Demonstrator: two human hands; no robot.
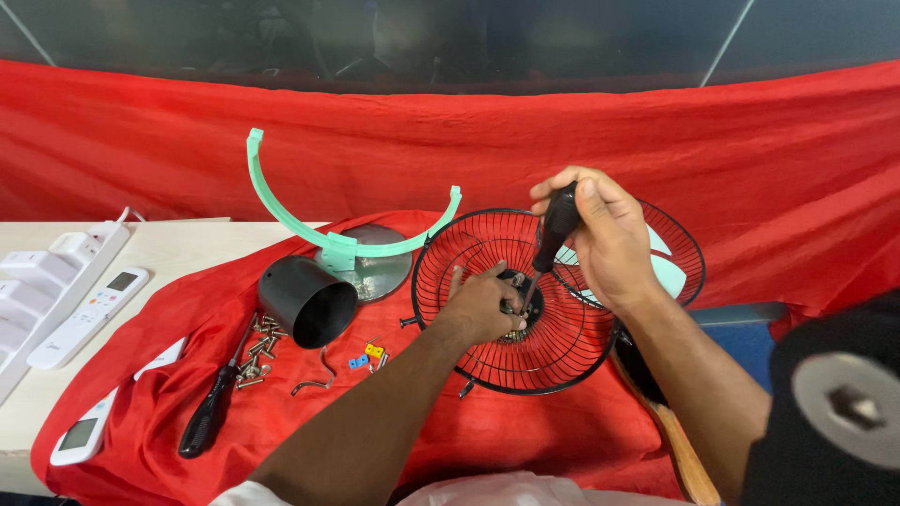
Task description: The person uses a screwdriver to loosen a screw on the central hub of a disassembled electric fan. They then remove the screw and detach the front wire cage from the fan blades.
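My right hand [609, 239] grips the black handle of a screwdriver [553, 234], its shaft pointing down into the centre of a black wire fan grille [469, 253]. My left hand [483, 305] rests inside the grille and holds its dark hub beside the screwdriver tip. The grille lies tilted on a red cloth [525, 431]. A second grille with pale green blades [675, 267] sits behind my right hand.
A mint green curved bracket [281, 201] stands on a round metal base [380, 272]. A black cylinder housing [305, 300], loose screws [258, 356], a second screwdriver [211, 412], small coloured connectors [366, 356] and white remotes [89, 314] lie to the left. A wooden handle [684, 450] lies lower right.
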